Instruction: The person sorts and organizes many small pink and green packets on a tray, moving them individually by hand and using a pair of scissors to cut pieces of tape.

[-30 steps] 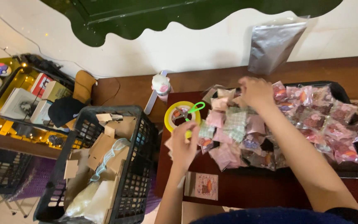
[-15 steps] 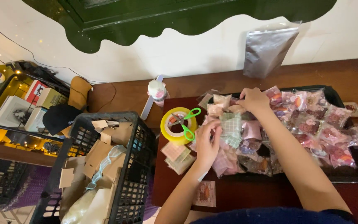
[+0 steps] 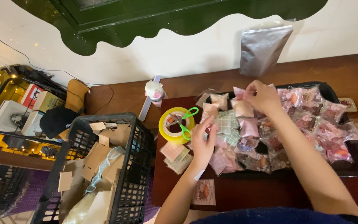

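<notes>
While the left hand (image 3: pixel 202 143) is now resting spread on the packets (image 3: pixel 245 143) by the tray's (image 3: pixel 355 168) left edge, the right hand (image 3: pixel 262 96) is lifting, pinching a pink packet (image 3: pixel 240 92) near the back edge.

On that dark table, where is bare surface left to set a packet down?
Bare wood shows along the table's near edge, between the printed card and the black tray. Crowded: the tray brims with packets, and the tape roll and both hands fill the left.

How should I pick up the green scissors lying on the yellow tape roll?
Take the green scissors by their looped handles, coming from above. They lie flat across the yellow tape roll, raised off the table, with one loop near the upper right and one lower down, both uncovered.
</notes>
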